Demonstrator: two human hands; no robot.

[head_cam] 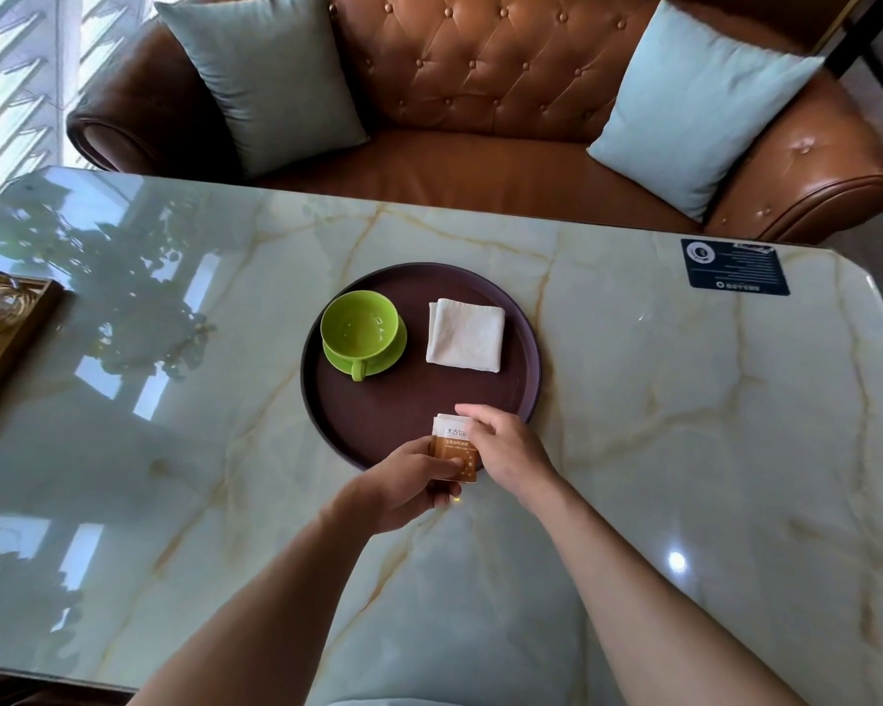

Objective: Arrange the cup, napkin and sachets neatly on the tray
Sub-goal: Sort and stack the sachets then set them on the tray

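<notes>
Both hands, left hand (pixel 413 480) and right hand (pixel 505 445), pinch the sachets (pixel 452 445).

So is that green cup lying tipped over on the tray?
No, the green cup stands upright on its saucer on the left part of the round tray, its open mouth facing up.

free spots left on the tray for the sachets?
Bare tray floor lies across the near half, below the green cup and folded napkin, and in the strip between them. Crowded at the near rim: left hand and right hand hold the sachets there.
</notes>
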